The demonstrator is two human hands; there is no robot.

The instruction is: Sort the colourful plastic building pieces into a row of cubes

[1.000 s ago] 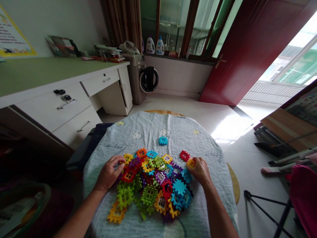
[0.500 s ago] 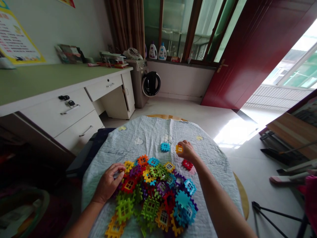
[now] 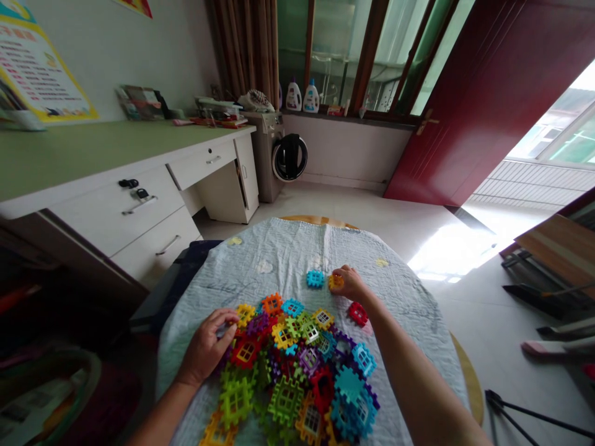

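Note:
On the cloth-covered round table (image 3: pixel 274 248) lies a heap of coloured plastic window blocks (image 3: pixel 286 396). My right hand (image 3: pixel 351 284) pinches an orange-yellow block (image 3: pixel 335 282) low over the cloth, just right of a blue block (image 3: pixel 315 279) lying by itself. Nearer my right forearm rests a lone red block (image 3: pixel 357 313). At the heap's left edge is my left hand (image 3: pixel 209 344), its fingers curled beside a yellow block (image 3: pixel 245 314); whether they grip anything is too small to tell.
A green-topped desk (image 3: pixel 116 145) with white drawers stands at the left, and a dark seat (image 3: pixel 186 279) is beside the table. Further back are a washing machine (image 3: pixel 269 155) and a red door (image 3: pixel 446 105). Black metal legs (image 3: pixel 525 415) show at lower right.
My right hand has lowered the orange-yellow block, which now appears tilted flatter by the cloth beside the blue one. The whole view has shifted slightly; my left hand stays at the heap's edge.

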